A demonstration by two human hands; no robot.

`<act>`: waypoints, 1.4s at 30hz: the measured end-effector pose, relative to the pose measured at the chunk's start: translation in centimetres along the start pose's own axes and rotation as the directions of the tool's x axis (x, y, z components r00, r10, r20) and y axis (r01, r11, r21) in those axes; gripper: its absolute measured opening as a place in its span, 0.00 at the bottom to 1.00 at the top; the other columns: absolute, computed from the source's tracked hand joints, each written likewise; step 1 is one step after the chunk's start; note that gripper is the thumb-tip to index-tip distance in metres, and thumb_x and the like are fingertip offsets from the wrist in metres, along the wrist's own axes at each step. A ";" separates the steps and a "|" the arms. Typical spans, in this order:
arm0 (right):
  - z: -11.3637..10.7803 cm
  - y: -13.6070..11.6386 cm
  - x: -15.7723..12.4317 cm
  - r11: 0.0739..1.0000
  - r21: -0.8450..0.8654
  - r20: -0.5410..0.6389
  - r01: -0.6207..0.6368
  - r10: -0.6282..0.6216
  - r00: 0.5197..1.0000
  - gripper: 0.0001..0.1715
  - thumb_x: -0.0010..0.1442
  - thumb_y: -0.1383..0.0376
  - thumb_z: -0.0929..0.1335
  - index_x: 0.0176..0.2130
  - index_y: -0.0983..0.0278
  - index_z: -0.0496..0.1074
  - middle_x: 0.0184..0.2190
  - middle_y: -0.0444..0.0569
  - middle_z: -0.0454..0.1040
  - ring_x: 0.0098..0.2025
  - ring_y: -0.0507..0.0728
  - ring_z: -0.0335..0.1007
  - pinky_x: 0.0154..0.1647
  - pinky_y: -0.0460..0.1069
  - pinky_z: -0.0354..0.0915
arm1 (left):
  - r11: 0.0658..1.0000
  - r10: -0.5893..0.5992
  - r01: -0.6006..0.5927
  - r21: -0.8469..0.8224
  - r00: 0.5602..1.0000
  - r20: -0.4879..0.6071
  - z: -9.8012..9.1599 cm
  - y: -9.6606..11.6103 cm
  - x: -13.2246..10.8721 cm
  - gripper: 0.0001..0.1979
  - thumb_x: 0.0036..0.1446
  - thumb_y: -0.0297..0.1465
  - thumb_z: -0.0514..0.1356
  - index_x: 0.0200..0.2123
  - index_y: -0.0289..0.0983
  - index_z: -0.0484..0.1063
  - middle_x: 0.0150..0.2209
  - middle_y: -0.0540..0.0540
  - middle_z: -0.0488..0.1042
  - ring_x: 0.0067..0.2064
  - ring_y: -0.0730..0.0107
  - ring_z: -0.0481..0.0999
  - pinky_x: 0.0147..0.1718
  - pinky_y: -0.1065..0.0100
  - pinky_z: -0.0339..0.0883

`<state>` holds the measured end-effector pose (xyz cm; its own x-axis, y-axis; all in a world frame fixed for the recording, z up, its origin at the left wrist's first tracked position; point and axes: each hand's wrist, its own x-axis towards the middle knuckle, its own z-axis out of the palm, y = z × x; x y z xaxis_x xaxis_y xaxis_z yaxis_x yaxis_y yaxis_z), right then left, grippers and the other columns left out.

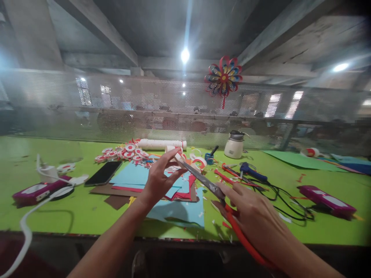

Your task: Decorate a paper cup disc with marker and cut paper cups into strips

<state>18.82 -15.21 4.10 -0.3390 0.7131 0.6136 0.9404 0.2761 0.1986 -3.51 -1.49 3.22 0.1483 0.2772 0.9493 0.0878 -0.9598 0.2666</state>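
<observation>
My right hand point(255, 216) is closed round the red handles of a pair of scissors point(203, 180), whose long metal blades point up and left. My left hand point(162, 178) pinches a small white and red paper piece point(176, 153) right at the blade tips, thumb and forefinger pressed on it. Both hands hover above a pile of blue, red and brown paper sheets point(136, 177) on the green table point(72, 208).
Several red and white paper rings point(124, 153) and a white roll point(160, 144) lie at the back. A black phone point(103, 173) sits left, purple devices point(37, 192) point(326, 199) at both sides. A glue gun point(252, 172) with black cable, a white pot point(234, 146), a mesh fence behind.
</observation>
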 end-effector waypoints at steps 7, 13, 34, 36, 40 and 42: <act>-0.6 -0.3 -0.1 1.000 0.003 -0.068 0.016 -0.015 0.998 0.19 0.63 0.68 0.62 0.53 0.66 0.70 0.33 0.52 0.74 0.29 0.58 0.71 0.26 0.50 0.65 | 0.999 0.045 -0.042 0.033 0.996 -0.078 0.2 0.7 0.1 0.27 0.53 0.24 0.66 0.56 0.37 0.67 0.54 0.40 0.72 0.47 0.67 0.79 0.46 0.68 0.78; -0.8 -0.5 -0.2 0.999 0.047 -0.082 0.019 -0.015 0.996 0.19 0.63 0.69 0.61 0.51 0.65 0.70 0.30 0.50 0.73 0.27 0.57 0.70 0.26 0.50 0.65 | 0.999 0.040 -0.034 0.042 0.990 -0.133 0.7 0.7 -0.2 0.28 0.53 0.25 0.66 0.58 0.39 0.66 0.53 0.40 0.73 0.45 0.66 0.80 0.45 0.67 0.79; -1.8 -1.0 0.4 0.996 0.083 -0.030 0.014 -0.011 0.999 0.22 0.57 0.76 0.59 0.47 0.70 0.74 0.29 0.55 0.74 0.27 0.59 0.71 0.32 0.57 0.71 | 0.998 -0.007 0.019 0.066 0.982 -0.187 1.0 0.5 -0.5 0.28 0.53 0.26 0.66 0.57 0.38 0.65 0.53 0.40 0.74 0.42 0.67 0.81 0.43 0.68 0.79; -1.8 -1.0 0.5 0.997 0.077 -0.024 0.016 -0.014 1.000 0.23 0.57 0.76 0.59 0.47 0.70 0.74 0.29 0.55 0.74 0.27 0.59 0.71 0.32 0.57 0.71 | 0.998 -0.003 0.016 0.068 0.983 -0.186 1.0 0.3 -0.5 0.28 0.53 0.26 0.66 0.57 0.39 0.65 0.53 0.40 0.73 0.43 0.67 0.81 0.43 0.67 0.79; -1.9 -1.1 0.7 0.999 0.046 -0.044 0.015 -0.013 0.999 0.23 0.58 0.75 0.59 0.50 0.69 0.73 0.30 0.55 0.75 0.28 0.59 0.72 0.31 0.55 0.70 | 0.998 0.011 0.001 0.063 0.981 -0.196 1.0 0.0 -0.5 0.29 0.53 0.26 0.66 0.58 0.40 0.64 0.53 0.41 0.73 0.44 0.66 0.80 0.44 0.67 0.79; -2.0 -1.2 0.8 1.000 0.021 -0.059 0.022 -0.020 0.998 0.22 0.58 0.73 0.60 0.49 0.69 0.73 0.31 0.56 0.75 0.28 0.59 0.72 0.29 0.54 0.70 | 0.998 0.016 -0.005 0.057 0.980 -0.200 0.9 -0.1 -0.5 0.29 0.53 0.25 0.66 0.58 0.40 0.64 0.53 0.41 0.73 0.45 0.66 0.80 0.44 0.67 0.79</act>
<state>17.50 -16.23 5.88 -0.3558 0.6682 0.6533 0.9320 0.3051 0.1955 -2.68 -1.49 2.56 -0.0501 0.2475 0.9676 0.1430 -0.9570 0.2523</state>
